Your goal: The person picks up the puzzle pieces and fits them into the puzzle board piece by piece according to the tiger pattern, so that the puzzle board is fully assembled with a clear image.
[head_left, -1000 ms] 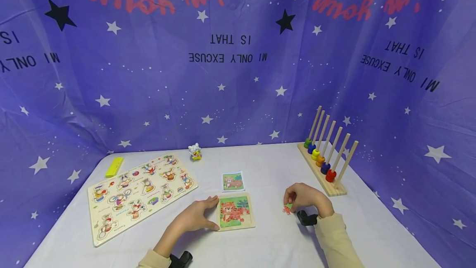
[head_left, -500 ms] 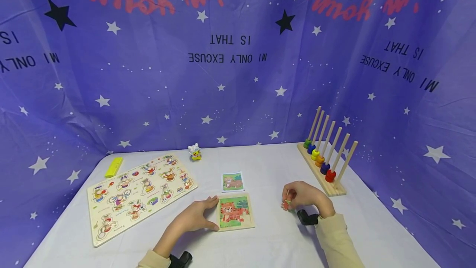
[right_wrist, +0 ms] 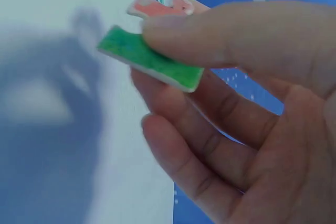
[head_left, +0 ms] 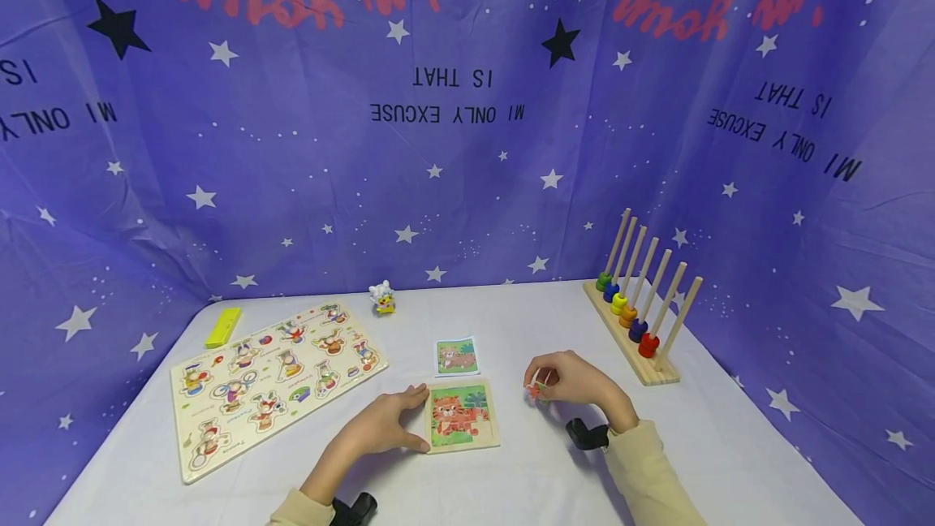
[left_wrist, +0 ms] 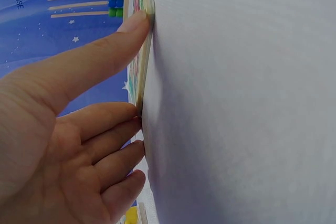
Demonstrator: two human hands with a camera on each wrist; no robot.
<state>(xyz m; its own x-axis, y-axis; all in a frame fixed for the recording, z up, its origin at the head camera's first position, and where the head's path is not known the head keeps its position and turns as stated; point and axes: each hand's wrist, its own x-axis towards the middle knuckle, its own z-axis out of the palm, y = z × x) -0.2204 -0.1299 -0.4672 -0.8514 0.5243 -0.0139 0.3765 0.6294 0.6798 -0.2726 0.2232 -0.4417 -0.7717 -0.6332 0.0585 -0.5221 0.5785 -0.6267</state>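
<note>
On the table lies a square wooden jigsaw tray (head_left: 463,450) with a red tiger on green; bare wood shows at its lower right. My left hand (head_left: 381,424) rests at its left side, the thumb on the near corner and a forefinger at the far one, both fairly straight. To the right of the tray, my right hand (head_left: 573,384) pinches a small jigsaw piece (right_wrist: 152,61), green along one edge and red beyond. My thumb covers its middle in the right wrist view. A tiger picture card (head_left: 456,356) lies just behind the tray.
A large peg puzzle board (head_left: 277,388) lies at left, with a yellow block (head_left: 223,328) behind it. At the back stands a small white-and-yellow figurine (head_left: 383,298). A wooden peg rack (head_left: 634,337) with coloured beads stands at right. A starry purple cloth (head_left: 467,209) hangs behind.
My right hand has moved left toward the tray with the jigsaw piece, which has turned in its fingers. My left hand and the tray stay in place.
</note>
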